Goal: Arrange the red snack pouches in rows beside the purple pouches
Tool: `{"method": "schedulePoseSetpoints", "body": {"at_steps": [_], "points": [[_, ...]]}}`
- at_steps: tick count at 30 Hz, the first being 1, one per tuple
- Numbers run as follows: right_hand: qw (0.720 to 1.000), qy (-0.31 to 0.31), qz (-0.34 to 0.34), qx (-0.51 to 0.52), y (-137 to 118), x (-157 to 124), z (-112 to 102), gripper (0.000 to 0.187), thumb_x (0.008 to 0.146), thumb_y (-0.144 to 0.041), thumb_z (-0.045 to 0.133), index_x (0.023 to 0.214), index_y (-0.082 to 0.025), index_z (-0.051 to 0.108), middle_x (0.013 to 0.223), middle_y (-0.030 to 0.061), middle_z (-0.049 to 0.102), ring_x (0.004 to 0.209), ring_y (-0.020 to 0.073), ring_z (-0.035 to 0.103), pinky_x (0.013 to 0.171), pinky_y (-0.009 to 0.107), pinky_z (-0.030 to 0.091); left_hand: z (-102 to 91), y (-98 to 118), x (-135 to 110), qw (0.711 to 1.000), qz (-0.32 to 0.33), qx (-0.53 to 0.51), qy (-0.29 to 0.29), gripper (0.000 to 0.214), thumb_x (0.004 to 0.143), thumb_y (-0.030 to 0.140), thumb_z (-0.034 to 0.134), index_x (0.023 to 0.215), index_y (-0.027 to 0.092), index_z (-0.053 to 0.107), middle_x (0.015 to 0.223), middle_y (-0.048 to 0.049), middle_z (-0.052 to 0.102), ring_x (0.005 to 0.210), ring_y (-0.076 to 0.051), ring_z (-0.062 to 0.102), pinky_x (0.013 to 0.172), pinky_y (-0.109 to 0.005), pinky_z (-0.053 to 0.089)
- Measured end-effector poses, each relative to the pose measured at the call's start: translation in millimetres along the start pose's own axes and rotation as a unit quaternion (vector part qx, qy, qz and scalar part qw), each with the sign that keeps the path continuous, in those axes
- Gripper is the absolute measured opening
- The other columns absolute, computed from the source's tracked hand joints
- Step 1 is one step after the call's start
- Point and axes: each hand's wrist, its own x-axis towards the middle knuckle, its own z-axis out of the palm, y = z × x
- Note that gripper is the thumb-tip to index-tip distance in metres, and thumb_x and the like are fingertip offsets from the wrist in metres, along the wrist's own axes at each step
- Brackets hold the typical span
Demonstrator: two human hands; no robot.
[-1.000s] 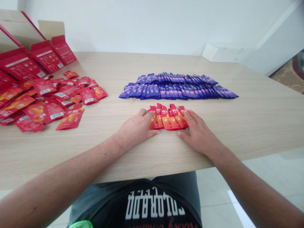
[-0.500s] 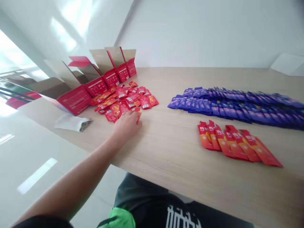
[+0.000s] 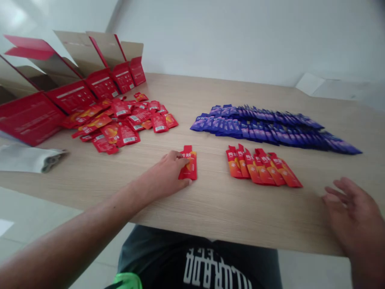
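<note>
Red packet (image 3: 188,163) lies flat on the tabletop (image 3: 210,204), and the left hand (image 3: 167,172) grips its edge with its fingers. A row of red packets (image 3: 263,167) sits at its 3 o'clock (near, not touching). The right hand (image 3: 355,218) is spread loose and holds nothing.

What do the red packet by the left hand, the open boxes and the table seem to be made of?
Packet: likely plastic or foil film, thin, flat, printed. Boxes: cardboard, brown inside flaps, printed red outside. Table: pale matt wood grain; solid wood or laminate, cannot tell.
</note>
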Motion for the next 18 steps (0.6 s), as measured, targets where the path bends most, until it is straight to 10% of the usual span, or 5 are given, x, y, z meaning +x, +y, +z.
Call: {"method": "schedulePoseSetpoints", "body": {"at_steps": [8, 18], "points": [[0.998, 0.003, -0.032, 0.049, 4.9, -3.3, 4.8, 0.077, 0.092, -0.044, 0.074, 0.162, -0.028, 0.047, 0.148, 0.0245, 0.063, 0.12, 0.0397, 0.074, 0.088, 0.051, 0.065, 20.0, 71.1, 56.6, 0.994, 0.111, 0.021, -0.006, 0.052, 0.093, 0.042, 0.069, 0.137, 0.016, 0.069, 0.149, -0.0205, 0.057, 0.135, -0.037, 0.06, 0.118, -0.049, 0.049], [0.994, -0.008, -0.061, 0.093, -1.4, -8.4, 5.3, 0.079, 0.094, -0.044, 0.073, 0.165, -0.027, 0.041, 0.151, 0.0264, 0.059, 0.125, 0.0403, 0.071, 0.092, 0.055, 0.064, 29.0, 101.6, 76.9, 0.986, 0.167, 0.002, 0.001, 0.062, 0.09, 0.037, 0.077, 0.146, 0.015, 0.061, 0.145, -0.0156, 0.064, 0.14, -0.031, 0.058, 0.123, -0.042, 0.045]]}}
